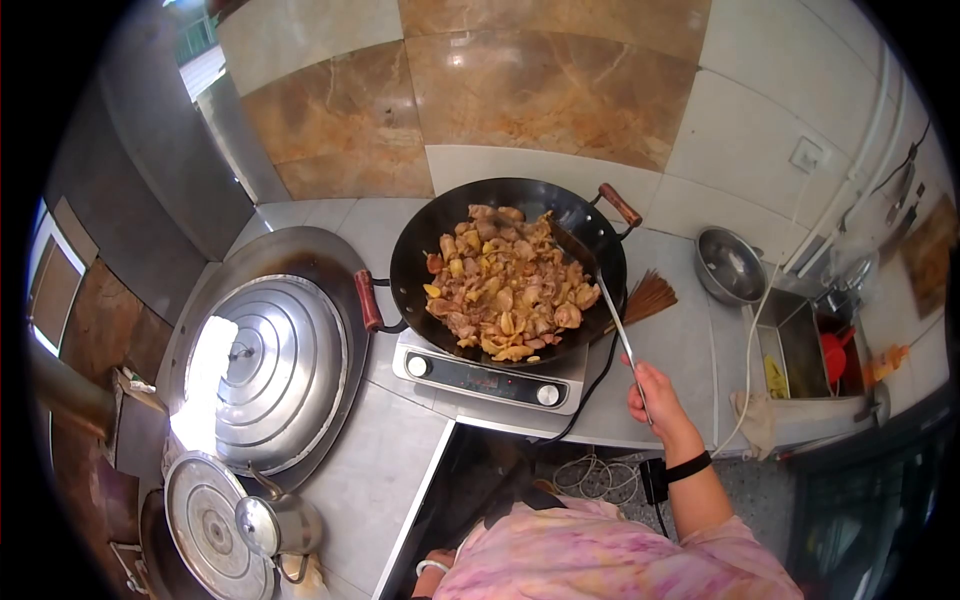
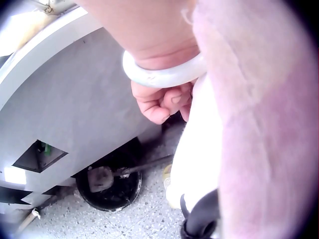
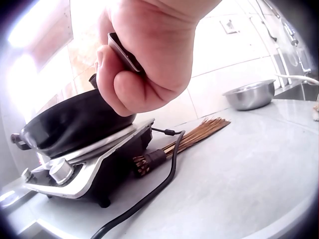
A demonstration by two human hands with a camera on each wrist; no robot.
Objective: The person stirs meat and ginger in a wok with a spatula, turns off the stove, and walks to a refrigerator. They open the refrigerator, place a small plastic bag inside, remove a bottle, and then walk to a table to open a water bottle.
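A black wok (image 1: 600, 245) full of browned meat and vegetable pieces (image 1: 505, 285) stands on a silver induction cooker (image 1: 490, 378). My right hand (image 1: 652, 395) grips the long metal handle of a spatula (image 1: 612, 318), whose blade lies in the food at the wok's right side. In the right wrist view that hand (image 3: 144, 64) is curled round the flat handle (image 3: 124, 52) above the wok (image 3: 75, 122). My left hand (image 2: 164, 102) hangs low beside my pink shirt, fingers loosely curled, holding nothing; a white bangle (image 2: 162, 74) circles the wrist.
A bamboo brush (image 1: 645, 298) lies right of the cooker, its cord (image 3: 149, 194) trailing over the counter. A steel bowl (image 1: 730, 265) sits near a sink (image 1: 815, 350). A large domed lid (image 1: 275, 370) and a kettle (image 1: 275, 525) stand at the left.
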